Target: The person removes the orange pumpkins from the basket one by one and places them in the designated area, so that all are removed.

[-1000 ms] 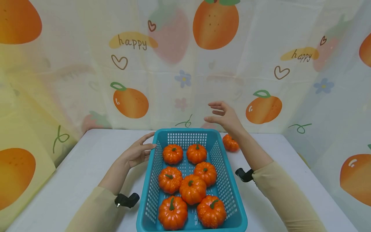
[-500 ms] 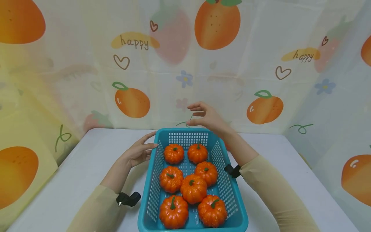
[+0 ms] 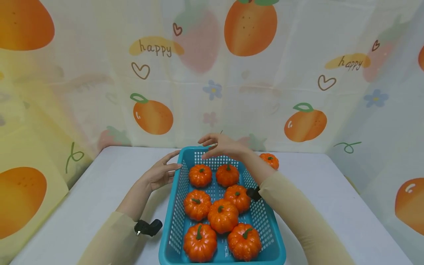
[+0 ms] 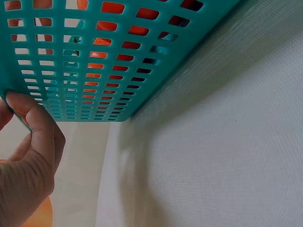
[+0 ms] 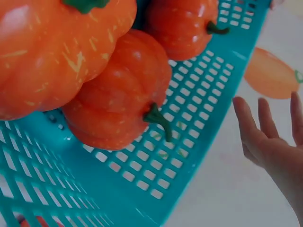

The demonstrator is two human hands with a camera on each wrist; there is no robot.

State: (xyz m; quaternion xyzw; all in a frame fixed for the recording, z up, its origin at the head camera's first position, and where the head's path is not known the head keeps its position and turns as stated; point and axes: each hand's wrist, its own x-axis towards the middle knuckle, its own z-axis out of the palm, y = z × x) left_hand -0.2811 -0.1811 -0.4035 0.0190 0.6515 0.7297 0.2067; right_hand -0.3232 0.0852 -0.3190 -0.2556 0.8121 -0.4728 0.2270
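A blue-green plastic basket (image 3: 169, 224) with mesh walls stands on the table, holding several shiny orange toy pumpkins with green stems. The pumpkin nearest the right hand is the far-right one (image 3: 227, 176). My left hand (image 3: 159, 174) grips the basket's left rim near its far corner; in the left wrist view the hand (image 4: 33, 151) pinches the rim between thumb and fingers. Over the far end of the basket hovers my right hand (image 3: 223, 144), its fingers loosely spread and holding nothing. The right wrist view shows that hand (image 5: 279, 146) just past the basket's rim.
One more pumpkin (image 3: 269, 161) lies on the white table (image 3: 318, 191) outside the basket, beyond the right forearm. A fruit-print curtain (image 3: 185, 92) hangs behind the table. Both wrists carry small black cameras.
My right hand has swept left and then down, from beside the basket to above its far rim. The left hand keeps its hold, and the pumpkins stay where they were.
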